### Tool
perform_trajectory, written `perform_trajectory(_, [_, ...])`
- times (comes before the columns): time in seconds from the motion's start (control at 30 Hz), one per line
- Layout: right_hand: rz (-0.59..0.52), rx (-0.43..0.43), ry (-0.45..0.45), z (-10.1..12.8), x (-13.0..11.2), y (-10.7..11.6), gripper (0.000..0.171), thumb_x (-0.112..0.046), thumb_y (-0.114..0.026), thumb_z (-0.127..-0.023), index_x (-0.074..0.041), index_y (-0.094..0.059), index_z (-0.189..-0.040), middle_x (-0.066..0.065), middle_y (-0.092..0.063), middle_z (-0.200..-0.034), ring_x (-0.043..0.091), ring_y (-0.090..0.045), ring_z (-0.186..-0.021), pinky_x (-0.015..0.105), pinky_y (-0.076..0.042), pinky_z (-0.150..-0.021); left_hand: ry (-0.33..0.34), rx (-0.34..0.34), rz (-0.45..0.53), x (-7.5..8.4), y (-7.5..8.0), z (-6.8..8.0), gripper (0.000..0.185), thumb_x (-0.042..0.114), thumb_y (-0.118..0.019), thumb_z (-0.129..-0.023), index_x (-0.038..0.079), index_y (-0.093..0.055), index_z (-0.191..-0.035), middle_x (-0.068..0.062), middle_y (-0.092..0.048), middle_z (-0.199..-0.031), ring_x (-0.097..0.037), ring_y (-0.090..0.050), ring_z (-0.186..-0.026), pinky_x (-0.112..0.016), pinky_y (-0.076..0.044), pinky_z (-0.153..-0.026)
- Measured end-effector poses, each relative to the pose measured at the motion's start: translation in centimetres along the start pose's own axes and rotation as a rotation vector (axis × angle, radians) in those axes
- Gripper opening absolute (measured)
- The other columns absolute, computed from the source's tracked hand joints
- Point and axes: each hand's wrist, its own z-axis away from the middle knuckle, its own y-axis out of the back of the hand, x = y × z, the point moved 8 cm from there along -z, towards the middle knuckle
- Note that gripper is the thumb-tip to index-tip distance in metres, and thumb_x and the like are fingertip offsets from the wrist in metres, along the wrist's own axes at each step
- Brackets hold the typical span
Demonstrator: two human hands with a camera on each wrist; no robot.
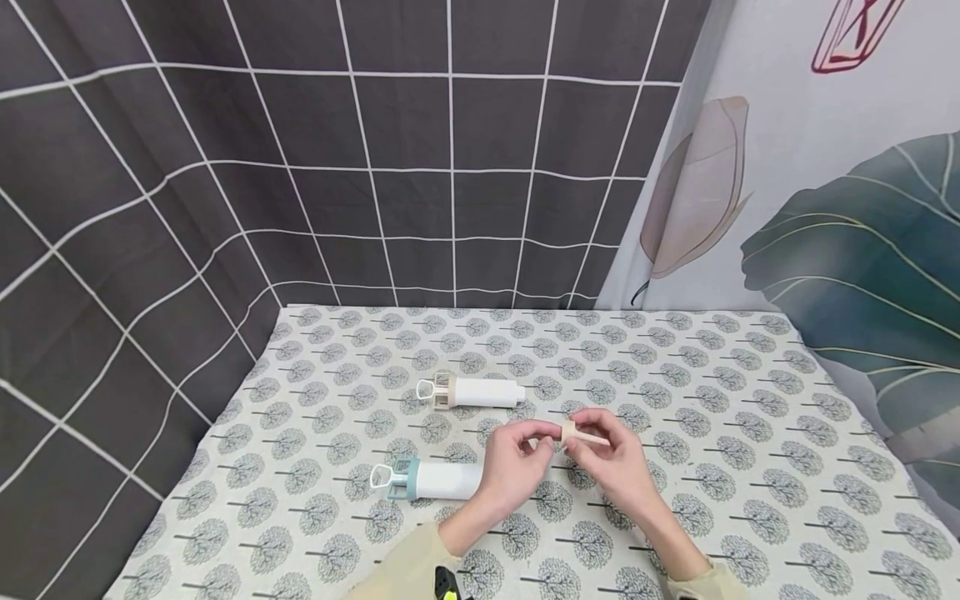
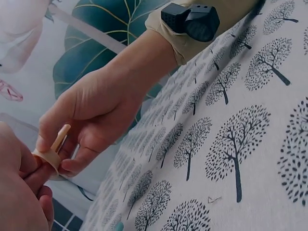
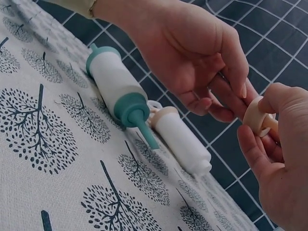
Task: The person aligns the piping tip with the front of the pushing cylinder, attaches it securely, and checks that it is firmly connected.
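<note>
Both hands' grip on the beige plunger (image 1: 576,432) mid-table, teal tube (image 1: 427,480) just left, table edges well clear.

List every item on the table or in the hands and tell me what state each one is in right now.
Beige nozzle piece: off the table, pinched between both hands.
Left hand: fingertips on the piece's wide end.
Right hand: gripping the piece.
Teal-trimmed tube: lying on its side, nozzle fitted.
Beige-trimmed tube: lying on its side, untouched.
</note>
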Motion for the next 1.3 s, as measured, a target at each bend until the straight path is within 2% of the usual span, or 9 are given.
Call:
perform_trajectory(0.3, [-0.016,0.000,-0.012,0.0,0.0,0.0,0.030,0.015,-0.064,-0.085,0.015,-0.054,-0.113,0.021,-0.060,-0.101,0.018,-0.068,-0.085,0.033,-0.058,-0.076,-0.065,-0.012,-0.007,0.4,-0.1,0.0,0.025,-0.007,-0.064,-0.084,0.009,-0.077,-0.098,0.005,-0.070,-0.093,-0.012,-0.053,-0.070,-0.020,-0.044,-0.063])
perform_trajectory(0.57, [-0.037,-0.019,-0.006,-0.1,-0.1,-0.1,0.029,0.015,-0.063,-0.086,0.015,-0.053,-0.113,0.014,-0.064,-0.100,0.014,-0.066,-0.088,0.031,-0.057,-0.078,-0.011,-0.011,0.055,0.2,0.0,-0.1,0.026,-0.007,-0.064,-0.085,0.009,-0.076,-0.100,0.002,-0.074,-0.100,-0.012,-0.053,-0.070,-0.019,-0.043,-0.063])
perform_trajectory(0.8, [-0.090,-0.039,0.010,-0.1,-0.3,-0.3,0.031,0.016,-0.063,-0.085,0.018,-0.051,-0.113,0.012,-0.060,-0.100,0.011,-0.064,-0.088,0.031,-0.056,-0.080,0.023,-0.010,0.076,0.1,0.2,-0.1,0.025,-0.006,-0.063,-0.086,0.008,-0.076,-0.102,0.001,-0.073,-0.103,-0.015,-0.056,-0.076,-0.020,-0.045,-0.067])
perform_trajectory(1.03, [-0.092,-0.040,0.015,-0.1,-0.2,-0.3,0.031,0.017,-0.062,-0.085,0.018,-0.051,-0.113,0.011,-0.062,-0.100,0.012,-0.065,-0.087,0.029,-0.056,-0.079,0.058,-0.015,0.098,-0.3,0.3,-0.1,0.025,-0.007,-0.062,-0.087,0.008,-0.075,-0.102,0.002,-0.073,-0.102,-0.011,-0.055,-0.070,-0.019,-0.044,-0.064])
perform_trajectory(1.13, [-0.089,-0.040,0.012,0.0,-0.2,-0.3,0.030,0.016,-0.062,-0.085,0.018,-0.051,-0.113,0.011,-0.062,-0.099,0.013,-0.065,-0.085,0.029,-0.057,-0.078,0.046,-0.013,0.087,-0.2,0.6,-0.2,0.025,-0.007,-0.063,-0.086,0.008,-0.076,-0.101,0.002,-0.074,-0.100,-0.009,-0.055,-0.070,-0.019,-0.044,-0.063])
perform_trajectory(1.3, [-0.090,-0.036,0.002,0.0,-0.2,-0.3,0.031,0.015,-0.063,-0.085,0.017,-0.051,-0.114,0.010,-0.061,-0.098,0.016,-0.065,-0.083,0.029,-0.057,-0.077,-0.008,0.011,0.046,0.3,1.7,-0.6,0.023,-0.007,-0.065,-0.085,0.007,-0.076,-0.100,0.001,-0.075,-0.098,-0.012,-0.061,-0.085,-0.021,-0.046,-0.071])
